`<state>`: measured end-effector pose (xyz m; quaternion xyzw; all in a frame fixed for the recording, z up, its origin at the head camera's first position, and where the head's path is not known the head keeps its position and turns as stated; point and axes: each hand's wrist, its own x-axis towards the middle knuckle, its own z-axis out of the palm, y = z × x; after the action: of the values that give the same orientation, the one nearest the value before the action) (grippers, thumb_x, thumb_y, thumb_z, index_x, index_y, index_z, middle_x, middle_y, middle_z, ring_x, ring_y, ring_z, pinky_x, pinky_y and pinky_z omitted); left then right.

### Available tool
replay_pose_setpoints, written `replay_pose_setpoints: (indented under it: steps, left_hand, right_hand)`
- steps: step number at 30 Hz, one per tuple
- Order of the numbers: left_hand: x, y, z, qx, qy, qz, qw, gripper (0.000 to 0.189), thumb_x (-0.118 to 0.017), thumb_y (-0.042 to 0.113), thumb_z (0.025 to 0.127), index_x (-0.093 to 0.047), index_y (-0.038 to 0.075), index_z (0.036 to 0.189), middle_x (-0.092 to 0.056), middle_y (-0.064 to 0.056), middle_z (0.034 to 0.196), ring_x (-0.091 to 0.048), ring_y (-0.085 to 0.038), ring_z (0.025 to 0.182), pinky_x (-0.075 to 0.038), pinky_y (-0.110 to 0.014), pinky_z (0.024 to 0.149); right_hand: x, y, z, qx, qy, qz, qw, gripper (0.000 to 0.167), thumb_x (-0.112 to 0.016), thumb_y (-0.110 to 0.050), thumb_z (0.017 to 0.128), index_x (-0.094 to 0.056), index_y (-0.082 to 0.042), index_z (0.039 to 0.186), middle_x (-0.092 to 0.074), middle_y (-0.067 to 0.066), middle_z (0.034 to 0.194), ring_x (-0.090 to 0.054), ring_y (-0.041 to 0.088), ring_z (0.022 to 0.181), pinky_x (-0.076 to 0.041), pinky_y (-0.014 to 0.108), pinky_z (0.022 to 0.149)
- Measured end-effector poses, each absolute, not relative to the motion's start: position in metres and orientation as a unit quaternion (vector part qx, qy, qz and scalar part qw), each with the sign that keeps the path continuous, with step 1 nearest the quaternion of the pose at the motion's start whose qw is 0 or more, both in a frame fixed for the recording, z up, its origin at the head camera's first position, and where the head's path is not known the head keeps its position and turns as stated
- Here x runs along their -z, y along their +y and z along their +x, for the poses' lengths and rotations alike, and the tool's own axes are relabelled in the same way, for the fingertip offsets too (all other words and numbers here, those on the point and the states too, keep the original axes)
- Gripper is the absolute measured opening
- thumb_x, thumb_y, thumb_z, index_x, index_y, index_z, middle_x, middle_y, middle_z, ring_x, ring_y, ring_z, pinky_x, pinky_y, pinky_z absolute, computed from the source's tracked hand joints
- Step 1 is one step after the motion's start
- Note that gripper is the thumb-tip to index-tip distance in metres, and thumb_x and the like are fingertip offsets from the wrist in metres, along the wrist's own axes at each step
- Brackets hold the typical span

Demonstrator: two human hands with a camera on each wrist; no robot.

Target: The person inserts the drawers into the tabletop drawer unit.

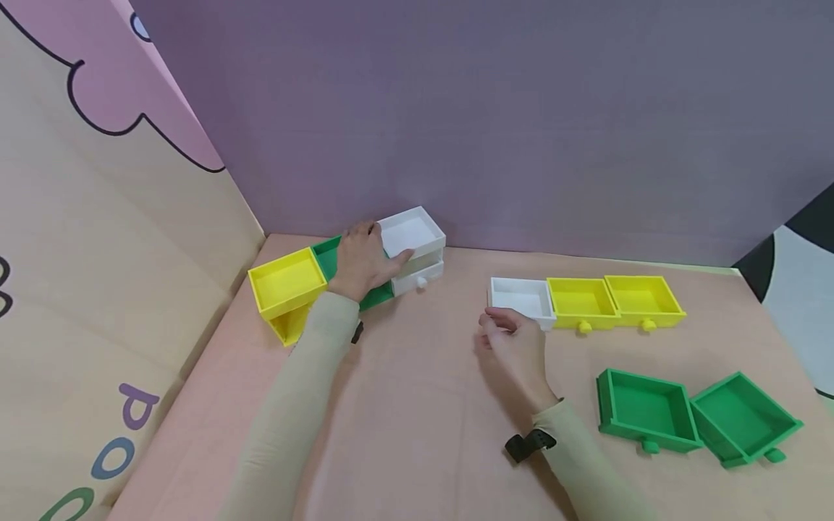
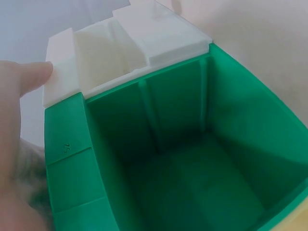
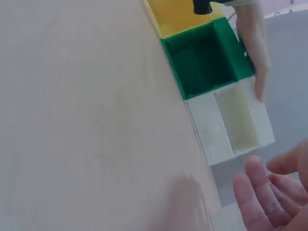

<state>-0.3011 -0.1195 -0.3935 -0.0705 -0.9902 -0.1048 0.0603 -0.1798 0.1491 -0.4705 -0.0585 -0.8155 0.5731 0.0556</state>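
Observation:
My left hand (image 1: 361, 260) rests on the top of a joined row of small drawer cabinets. Its thumb lies on the white cabinet (image 1: 409, 230), and the palm covers much of the green cabinet (image 2: 192, 173). A white drawer (image 1: 418, 278) with a round knob sits in the lower slot of the white cabinet; the slot above shows no drawer. The yellow cabinet (image 1: 287, 278) stands at the row's left end, its front open. My right hand (image 1: 517, 351) hovers loosely curled and holds nothing, beside a loose white drawer (image 1: 521, 295), partly in front of it.
Two yellow drawers (image 1: 583, 300) stand in line to the right of the loose white one. Nearer, at the right, lie two green drawers (image 1: 651, 409), one turned askew. A grey-purple panel (image 1: 521, 130) rises behind the table, and a printed panel (image 1: 98, 253) borders the left.

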Motion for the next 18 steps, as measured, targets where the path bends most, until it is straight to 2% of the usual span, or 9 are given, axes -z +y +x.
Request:
replay_pose_setpoints:
  steps: [6,13,18]
  left_hand:
    - [0.395,-0.119,-0.3,0.099,-0.991,-0.069,0.062,0.092,-0.049,0.071,0.098,-0.051,-0.003,0.153,-0.052,-0.02,0.159,-0.049,-0.037,0.148,-0.038,-0.052,0.126]
    - [0.397,-0.12,-0.299,0.099,-0.99,-0.07,0.067,0.091,-0.05,0.071,0.098,-0.053,-0.003,0.152,-0.053,-0.02,0.158,-0.051,-0.038,0.146,-0.039,-0.053,0.124]
    - [0.396,-0.121,-0.298,0.096,-0.99,-0.07,0.075,0.09,-0.051,0.07,0.098,-0.054,-0.003,0.151,-0.055,-0.02,0.156,-0.052,-0.038,0.144,-0.041,-0.052,0.123]
  right_hand:
    - [0.474,0.169,-0.177,-0.558,-0.824,-0.085,0.057,0.034,-0.069,-0.026,0.105,-0.074,-0.004,0.13,-0.077,0.019,0.116,-0.078,0.025,0.086,-0.062,0.017,0.073]
    - [0.476,0.192,-0.168,-0.522,-0.843,-0.124,0.045,0.038,-0.065,-0.032,0.107,-0.071,-0.005,0.134,-0.074,0.019,0.122,-0.075,0.022,0.091,-0.058,0.01,0.074]
    - [0.478,0.199,-0.167,-0.513,-0.847,-0.132,0.041,0.04,-0.066,-0.032,0.106,-0.07,-0.006,0.136,-0.075,0.019,0.123,-0.075,0.021,0.092,-0.057,0.011,0.073]
